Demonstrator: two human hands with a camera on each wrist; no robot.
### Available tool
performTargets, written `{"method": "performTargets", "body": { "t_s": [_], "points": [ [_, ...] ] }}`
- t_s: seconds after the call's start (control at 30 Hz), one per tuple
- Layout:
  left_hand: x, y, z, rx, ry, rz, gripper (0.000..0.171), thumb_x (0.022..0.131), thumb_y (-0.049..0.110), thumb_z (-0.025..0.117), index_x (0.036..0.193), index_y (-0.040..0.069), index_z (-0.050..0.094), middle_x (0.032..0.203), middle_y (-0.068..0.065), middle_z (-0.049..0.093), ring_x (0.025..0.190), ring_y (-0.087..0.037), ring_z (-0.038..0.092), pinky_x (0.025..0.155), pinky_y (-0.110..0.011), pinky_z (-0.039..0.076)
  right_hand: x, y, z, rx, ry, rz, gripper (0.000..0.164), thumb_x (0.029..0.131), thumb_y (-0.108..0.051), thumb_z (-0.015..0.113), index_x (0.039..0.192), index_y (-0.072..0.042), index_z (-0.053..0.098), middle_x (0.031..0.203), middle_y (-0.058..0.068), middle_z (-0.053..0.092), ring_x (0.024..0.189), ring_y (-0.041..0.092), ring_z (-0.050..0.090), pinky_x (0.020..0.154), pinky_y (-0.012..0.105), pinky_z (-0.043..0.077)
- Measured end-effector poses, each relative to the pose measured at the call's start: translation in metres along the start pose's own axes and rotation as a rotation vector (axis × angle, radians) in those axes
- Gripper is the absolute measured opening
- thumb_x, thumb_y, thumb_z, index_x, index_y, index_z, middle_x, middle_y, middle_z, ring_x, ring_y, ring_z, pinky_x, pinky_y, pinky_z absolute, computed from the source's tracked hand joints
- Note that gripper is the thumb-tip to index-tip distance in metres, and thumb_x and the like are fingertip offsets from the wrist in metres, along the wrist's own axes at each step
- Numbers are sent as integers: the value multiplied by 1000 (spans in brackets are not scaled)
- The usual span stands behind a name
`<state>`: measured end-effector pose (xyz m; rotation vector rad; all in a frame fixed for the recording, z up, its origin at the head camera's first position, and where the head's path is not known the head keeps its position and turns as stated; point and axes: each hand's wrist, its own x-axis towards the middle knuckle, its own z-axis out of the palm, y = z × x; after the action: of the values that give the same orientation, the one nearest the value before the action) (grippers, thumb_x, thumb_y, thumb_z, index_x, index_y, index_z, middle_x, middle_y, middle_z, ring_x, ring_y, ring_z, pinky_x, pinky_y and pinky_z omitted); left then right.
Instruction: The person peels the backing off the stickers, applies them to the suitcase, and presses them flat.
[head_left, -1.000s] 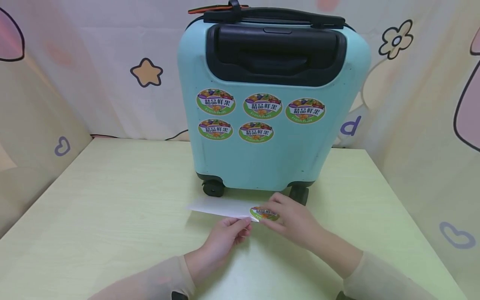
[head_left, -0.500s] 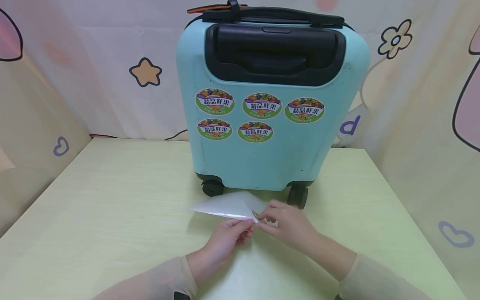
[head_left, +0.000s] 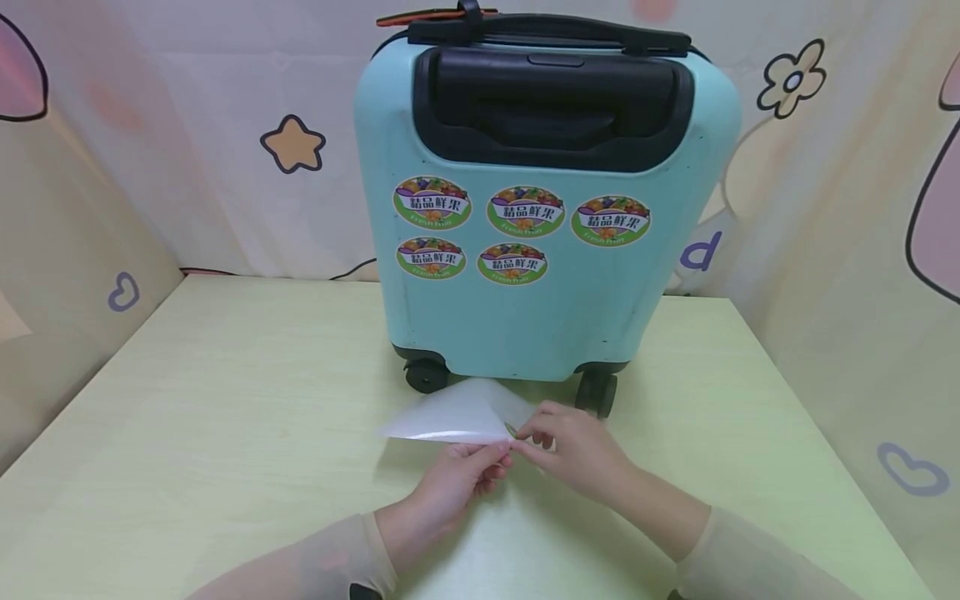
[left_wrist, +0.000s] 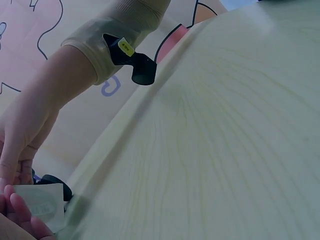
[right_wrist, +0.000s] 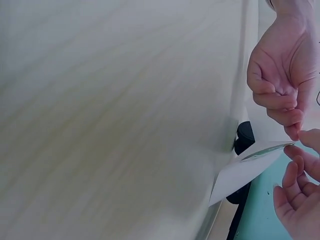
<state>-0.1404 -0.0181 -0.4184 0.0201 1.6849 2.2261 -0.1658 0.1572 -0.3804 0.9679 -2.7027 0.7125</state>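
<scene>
In the head view, a white sticker sheet is bent upward just in front of the suitcase. My left hand pinches its near edge between thumb and fingers. At the same corner, my right hand pinches the edge of an oval sticker, most of which is hidden by the fold and the fingers. The right wrist view shows the sheet curled, with the green-edged sticker running to the fingertips. How much of the sticker is off the sheet, I cannot tell.
A light blue suitcase stands upright on the pale wooden table. Several oval fruit stickers sit in two rows on its front. Two black wheels face the hands. A patterned curtain surrounds the table.
The sheet has bent upward into a fold. The sticker, showing its printed face one second ago, has turned mostly out of sight as the right fingers curled in at its edge.
</scene>
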Motion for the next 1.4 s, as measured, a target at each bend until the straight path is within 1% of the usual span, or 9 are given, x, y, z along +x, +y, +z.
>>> {"method": "performTargets", "body": {
  "t_s": [0.13, 0.43, 0.7, 0.87, 0.97, 1.13, 1.27, 1.33, 1.4],
  "points": [
    [-1, 0, 0, 4, -5, 9, 25, 93, 14, 55, 105, -6, 63, 76, 6, 61, 68, -5, 54, 64, -20, 41, 1, 0, 0, 42, -28, 29, 6, 81, -19, 72, 83, -14, 71, 75, -13, 54, 66, 3, 49, 56, 18, 42],
    [-1, -1, 0, 0, 9, -8, 29, 94, 14, 54, 110, -10, 61, 75, 6, 60, 67, -3, 53, 63, -19, 42, 2, 0, 0, 131, -78, 55, 6, 83, -16, 70, 86, -11, 72, 75, -13, 55, 67, 3, 49, 59, 20, 43],
    [-2, -1, 0, -4, 9, -20, 27, 94, 13, 54, 106, -10, 62, 74, 6, 61, 67, -3, 54, 64, -19, 42, 2, 3, -3, 271, -134, 131, 5, 85, -17, 68, 85, -13, 71, 75, -13, 57, 70, 5, 50, 65, 23, 45],
    [-2, -1, -1, -7, 0, -24, 28, 94, 13, 54, 105, -11, 61, 73, 7, 61, 66, -3, 54, 63, -19, 42, 1, 5, -4, 297, -151, 156, 6, 85, -18, 68, 84, -14, 72, 74, -14, 58, 72, 5, 53, 68, 24, 47],
    [-2, -2, -1, -12, -2, -24, 28, 94, 12, 54, 105, -12, 61, 73, 6, 61, 67, -3, 54, 63, -19, 43, 2, 4, -4, 303, -144, 168, 4, 84, -17, 69, 85, -13, 71, 75, -13, 60, 73, 5, 55, 69, 24, 48],
    [-3, -2, -1, -17, 11, -39, 27, 93, 13, 55, 105, -11, 61, 74, 5, 61, 67, -4, 55, 64, -20, 44, 1, 3, -3, 302, -112, 163, 5, 83, -15, 70, 82, -11, 70, 76, -12, 60, 70, 5, 54, 67, 24, 48],
    [-3, -1, -1, -34, 30, -49, 23, 90, 13, 58, 98, -8, 63, 72, 5, 61, 65, -5, 55, 64, -20, 44, 2, 2, -2, 269, -82, 151, 5, 83, -14, 70, 80, -10, 69, 75, -11, 58, 68, 5, 51, 63, 22, 47],
    [-4, -1, -2, -45, 35, -52, 21, 90, 13, 59, 95, -7, 64, 71, 4, 61, 65, -5, 54, 63, -21, 44, 2, 2, -2, 243, -56, 143, 3, 82, -11, 70, 79, -11, 69, 73, -11, 56, 67, 5, 50, 61, 22, 45],
    [-4, -2, -3, -51, 39, -56, 20, 89, 14, 60, 92, -5, 64, 71, 4, 61, 64, -6, 54, 63, -21, 44, 2, 2, -2, 219, -22, 138, 5, 80, -8, 69, 77, -12, 68, 71, -11, 53, 66, 6, 48, 59, 22, 44]
  ]
}}
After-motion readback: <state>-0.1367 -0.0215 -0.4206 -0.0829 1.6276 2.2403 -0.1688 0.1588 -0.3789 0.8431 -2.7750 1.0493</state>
